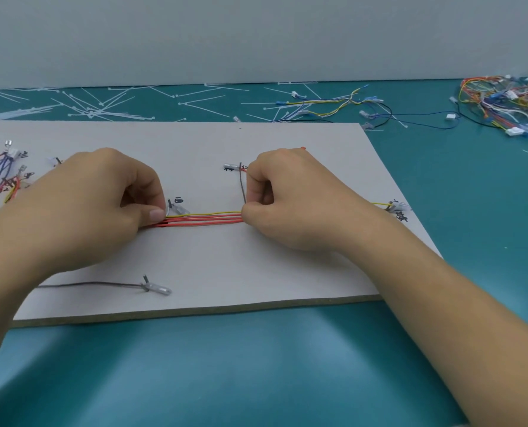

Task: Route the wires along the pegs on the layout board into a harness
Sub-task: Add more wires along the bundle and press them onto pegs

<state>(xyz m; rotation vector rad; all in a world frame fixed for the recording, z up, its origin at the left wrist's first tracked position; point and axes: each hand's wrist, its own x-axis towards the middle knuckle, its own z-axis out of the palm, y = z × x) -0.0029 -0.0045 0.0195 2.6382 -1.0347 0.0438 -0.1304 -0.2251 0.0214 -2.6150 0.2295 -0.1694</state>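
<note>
Several thin wires (207, 218) taut across mid layout board (225, 272) — left end pinched in left hand (102, 195), right end pinched in right hand (287, 204), fingers (153, 214) clamped tight. Light, limp, probably slippery — best gripped near the ends, gently.

Two hands, the left hand (96, 195) and the right hand (293, 198), are over one layout board (256, 272). Between them run one yellow wire (213, 212) and three or four red wires (204, 220), too tightly packed to separate. There are two grey wires, one upright (242, 186) and one near the front edge (87, 284). Four clear-sleeved terminals show mid-board and right. The surface (256, 365) carries one harness heap (509, 103) and cable ties (102, 109) beyond counting.
</note>
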